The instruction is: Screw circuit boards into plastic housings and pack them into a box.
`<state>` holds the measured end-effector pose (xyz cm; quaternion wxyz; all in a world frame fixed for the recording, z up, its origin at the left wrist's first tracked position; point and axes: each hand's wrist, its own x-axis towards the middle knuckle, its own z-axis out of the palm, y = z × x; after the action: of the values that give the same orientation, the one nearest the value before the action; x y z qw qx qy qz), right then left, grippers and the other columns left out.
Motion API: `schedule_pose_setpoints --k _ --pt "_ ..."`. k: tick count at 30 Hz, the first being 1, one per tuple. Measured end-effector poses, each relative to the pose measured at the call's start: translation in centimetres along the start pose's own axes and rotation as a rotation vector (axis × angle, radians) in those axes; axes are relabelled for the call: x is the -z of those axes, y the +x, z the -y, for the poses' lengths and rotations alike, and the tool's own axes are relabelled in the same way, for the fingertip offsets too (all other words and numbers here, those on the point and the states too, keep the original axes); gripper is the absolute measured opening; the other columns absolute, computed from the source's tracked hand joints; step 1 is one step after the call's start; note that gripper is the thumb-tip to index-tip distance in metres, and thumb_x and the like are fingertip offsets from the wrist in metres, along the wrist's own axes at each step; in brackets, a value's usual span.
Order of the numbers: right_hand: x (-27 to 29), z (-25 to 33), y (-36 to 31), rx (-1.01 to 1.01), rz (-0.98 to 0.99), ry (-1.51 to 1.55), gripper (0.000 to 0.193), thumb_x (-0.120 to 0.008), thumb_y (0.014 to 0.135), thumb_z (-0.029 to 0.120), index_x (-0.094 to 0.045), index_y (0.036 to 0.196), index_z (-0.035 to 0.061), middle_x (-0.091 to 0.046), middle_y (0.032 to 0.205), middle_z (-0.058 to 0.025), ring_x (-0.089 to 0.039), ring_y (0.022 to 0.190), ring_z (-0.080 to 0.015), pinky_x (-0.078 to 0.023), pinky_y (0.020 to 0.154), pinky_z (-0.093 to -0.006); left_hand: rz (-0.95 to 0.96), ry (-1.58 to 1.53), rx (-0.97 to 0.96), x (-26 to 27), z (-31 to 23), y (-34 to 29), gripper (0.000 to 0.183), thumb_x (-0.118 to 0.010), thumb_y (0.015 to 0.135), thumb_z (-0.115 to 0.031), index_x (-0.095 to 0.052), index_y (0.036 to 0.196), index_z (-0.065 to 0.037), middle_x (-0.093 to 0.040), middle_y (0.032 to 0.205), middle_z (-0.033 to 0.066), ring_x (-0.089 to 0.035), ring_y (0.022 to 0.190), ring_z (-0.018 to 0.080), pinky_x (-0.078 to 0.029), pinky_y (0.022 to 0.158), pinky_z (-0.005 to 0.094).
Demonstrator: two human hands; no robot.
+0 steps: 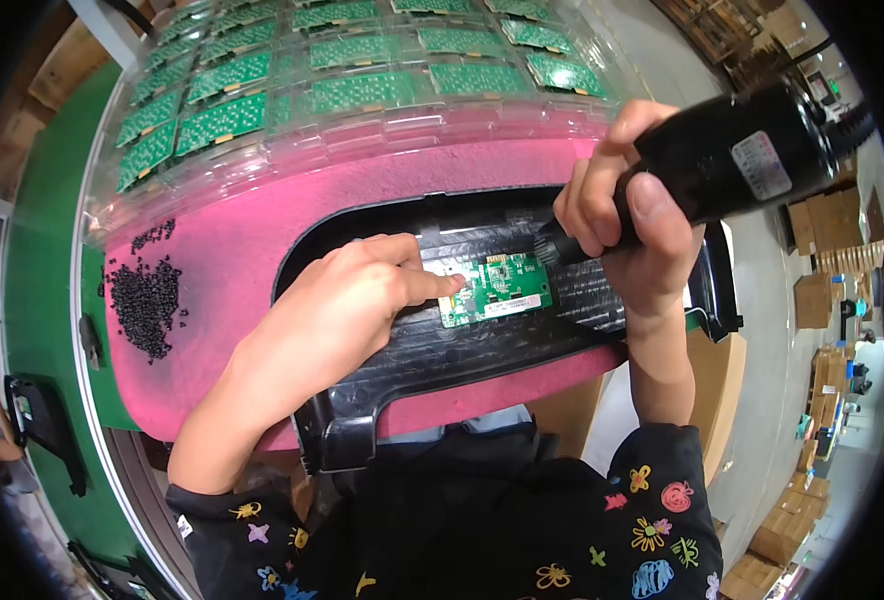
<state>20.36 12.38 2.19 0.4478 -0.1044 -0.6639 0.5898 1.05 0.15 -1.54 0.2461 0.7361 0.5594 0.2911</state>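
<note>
A green circuit board point(509, 284) with a white label strip lies inside a black curved plastic housing point(462, 360). My left hand point(347, 290) reaches over the housing's left part, its outstretched index finger pressing on the board's left end. The other fingers curl under the palm, and the thumb is hidden. My right hand point(634, 205) is wrapped round a thick black electric screwdriver point(707, 155), held slantwise with its cord end up to the right. Its narrow end points down at the board's upper right corner; whether it touches there I cannot tell.
A pink mat point(202, 260) lies under the housing. On its left is a heap of small black screws point(145, 300). Clear plastic trays point(362, 95) with several green boards stand behind. A green bench point(47, 270) runs along the left, with another black housing point(42, 425) on it.
</note>
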Motion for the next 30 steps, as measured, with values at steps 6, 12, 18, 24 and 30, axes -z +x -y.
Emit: schedule_pose_setpoints --k 6,12,18,24,30 --pt "-2.1 2.9 0.6 0.161 0.133 0.402 0.036 -0.053 0.092 0.037 -0.044 0.117 0.0126 -0.048 0.06 0.0044 -0.045 0.048 -0.0077 -0.04 0.051 -0.0258 -0.123 -0.13 -0.159 0.4 -0.3 0.4 0.027 -0.07 0.077 0.002 -0.063 0.103 -0.001 -0.06 0.078 0.0111 -0.063 0.073 0.028 -0.05 0.063 0.0351" --pt "-3.3 3.9 0.8 0.205 0.209 0.392 0.039 -0.056 0.092 0.038 -0.044 0.12 0.0147 -0.053 0.064 0.0043 -0.05 0.051 -0.0072 -0.043 0.054 -0.025 -0.248 -0.267 -0.279 1.1 -1.0 0.7 0.027 -0.077 0.076 -0.004 -0.059 0.096 0.0 -0.064 0.082 0.0093 -0.066 0.072 0.0197 -0.053 0.06 0.0312" --pt "-3.6 2.4 1.6 0.217 0.283 0.422 0.038 -0.057 0.091 0.039 -0.045 0.118 0.015 -0.053 0.063 0.0041 -0.051 0.048 -0.0078 -0.042 0.052 -0.0247 -0.301 -0.284 -0.242 0.8 0.1 0.0 0.026 -0.075 0.078 0.0 -0.056 0.096 0.001 -0.065 0.081 0.0086 -0.068 0.079 0.0188 -0.055 0.065 0.0292" --pt "-3.5 1.8 1.2 0.132 0.177 0.448 0.038 -0.056 0.091 0.04 -0.045 0.115 0.0127 -0.049 0.06 0.0027 -0.045 0.044 -0.0093 -0.04 0.048 -0.0273 -0.151 -0.644 0.053 1.4 -0.8 0.9 0.031 -0.072 0.079 0.004 -0.055 0.104 0.0 -0.065 0.085 0.0098 -0.068 0.08 0.0185 -0.055 0.07 0.0311" --pt "-4.1 0.3 1.0 0.041 0.135 0.103 0.04 -0.057 0.089 0.035 -0.041 0.114 0.0077 -0.046 0.057 -0.0012 -0.043 0.045 -0.0115 -0.04 0.047 -0.028 -0.142 -0.125 -0.004 0.7 0.8 0.6 0.03 -0.062 0.081 0.006 -0.056 0.11 -0.002 -0.062 0.087 0.0151 -0.065 0.08 0.0325 -0.052 0.07 0.038"
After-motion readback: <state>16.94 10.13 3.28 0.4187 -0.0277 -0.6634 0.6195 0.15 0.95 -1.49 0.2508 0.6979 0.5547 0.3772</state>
